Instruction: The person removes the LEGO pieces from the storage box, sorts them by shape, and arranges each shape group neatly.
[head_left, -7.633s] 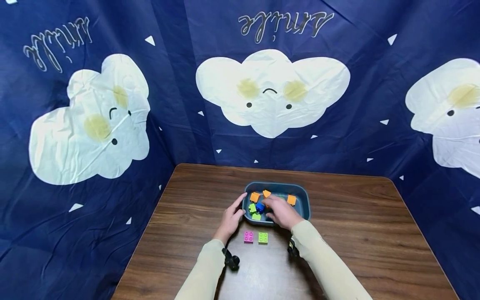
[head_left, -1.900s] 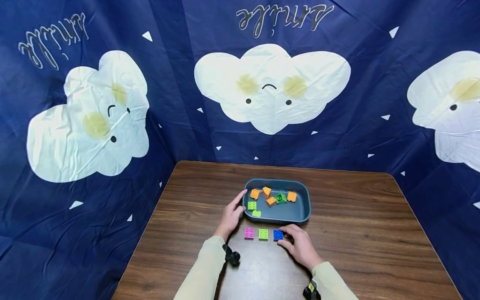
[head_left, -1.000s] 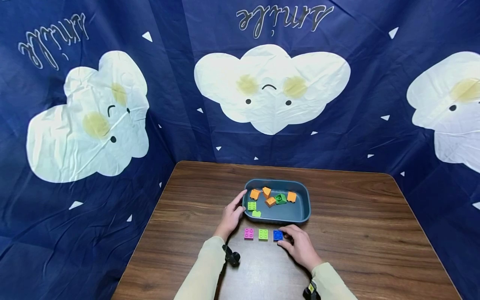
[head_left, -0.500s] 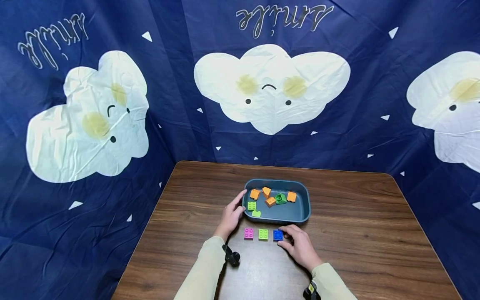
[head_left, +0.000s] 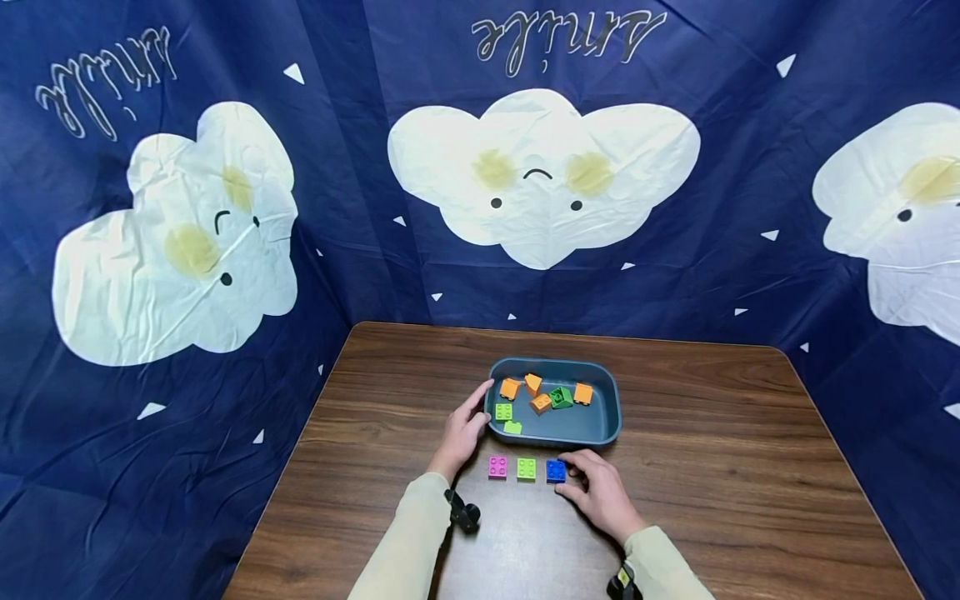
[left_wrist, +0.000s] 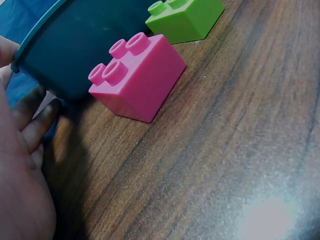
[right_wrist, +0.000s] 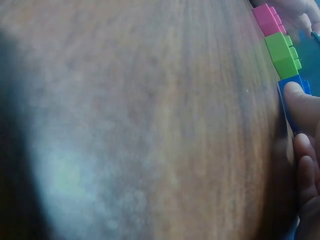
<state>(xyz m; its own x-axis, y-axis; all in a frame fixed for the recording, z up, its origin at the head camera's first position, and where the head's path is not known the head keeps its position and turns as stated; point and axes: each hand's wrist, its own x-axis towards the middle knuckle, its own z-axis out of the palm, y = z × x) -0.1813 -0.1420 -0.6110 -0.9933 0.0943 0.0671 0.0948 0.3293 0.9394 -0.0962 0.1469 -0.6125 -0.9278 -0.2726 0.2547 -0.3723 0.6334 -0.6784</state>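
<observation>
A pink brick (head_left: 497, 467), a lime brick (head_left: 527, 470) and a blue brick (head_left: 556, 471) stand in a row, studs up, in front of the teal tray (head_left: 570, 438). My right hand (head_left: 602, 493) pinches the blue brick between thumb and fingers; the right wrist view shows the thumb on the blue brick (right_wrist: 289, 82). My left hand (head_left: 459, 435) touches the tray's left end, its thumb and fingers spread at the rim. In the left wrist view the pink brick (left_wrist: 140, 75) stands on the wood near the tray wall (left_wrist: 75, 55), apart from the left hand (left_wrist: 22, 175).
Inside the tray lie several orange bricks (head_left: 583, 394), a dark green brick (head_left: 561, 397) and two lime bricks (head_left: 504, 412). The wooden table (head_left: 712, 433) extends on both sides, with a blue cloud-printed cloth (head_left: 360, 250) behind it.
Since the oldest frame, my right hand has come out of the tray, and the blue brick has moved from inside it to the right of the lime one. Over the last second nothing visibly moves.
</observation>
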